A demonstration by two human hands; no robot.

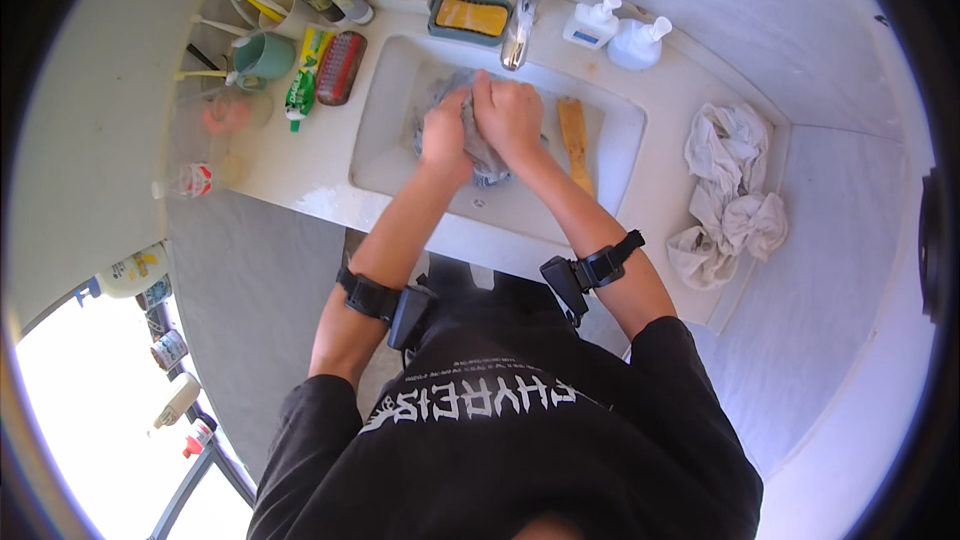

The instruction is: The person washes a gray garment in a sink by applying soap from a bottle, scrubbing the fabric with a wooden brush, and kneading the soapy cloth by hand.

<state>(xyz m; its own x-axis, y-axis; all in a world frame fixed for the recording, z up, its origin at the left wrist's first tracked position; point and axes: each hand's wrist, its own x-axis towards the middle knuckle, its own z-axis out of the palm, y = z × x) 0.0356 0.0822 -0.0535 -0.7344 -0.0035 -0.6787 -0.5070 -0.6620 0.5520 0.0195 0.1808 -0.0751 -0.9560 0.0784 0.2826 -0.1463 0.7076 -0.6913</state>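
Both my hands are over a white sink basin [382, 142], gripping a wet grey cloth [480, 136] between them. My left hand [445, 131] holds its left side, and my right hand [511, 114] is closed on the upper right part. Part of the cloth hangs into the basin, with darker patterned areas at its edges; the fingers hide much of it. To the right of my right hand, a wooden paddle or scrubbing board [574, 139] leans in the basin. The chrome faucet [525, 15] stands just beyond my hands.
A soap bar [471, 16] sits in a green dish behind the basin. Two pump bottles [613, 26] stand right of the faucet. Crumpled white cloth [727, 195] lies on the right counter. At left are a scrub brush [341, 67], toothpaste tube [306, 79] and green cup [262, 56].
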